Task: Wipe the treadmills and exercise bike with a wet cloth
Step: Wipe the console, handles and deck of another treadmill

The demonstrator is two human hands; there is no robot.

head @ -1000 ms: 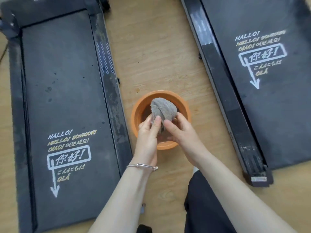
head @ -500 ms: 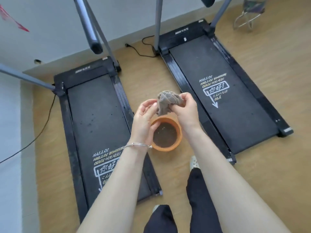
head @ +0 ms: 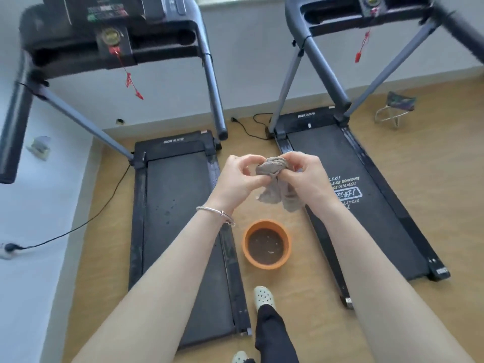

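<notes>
Cloth [head: 272, 167] sits bunched between both hands, held up in the air above the orange basin [head: 266, 243] — I see my left hand [head: 242, 179] pinching one end and my right hand [head: 306, 176] gripping the other, loose corners hanging below. The basin stands on the wooden floor [head: 301, 297] between the left treadmill [head: 180, 205] and the right treadmill [head: 366, 192] — murky water inside.

Console of the left treadmill [head: 110, 19] cut by the top edge, its display blurred. Right treadmill [head: 366, 195]: console likewise cut, right handrail smeared, belt lettering partly covered by the right hand [head: 307, 179]. Bunched cloth [head: 275, 179] hides the fingertips of both hands. Nearer shoe [head: 241, 357] cut by the bottom edge.
</notes>
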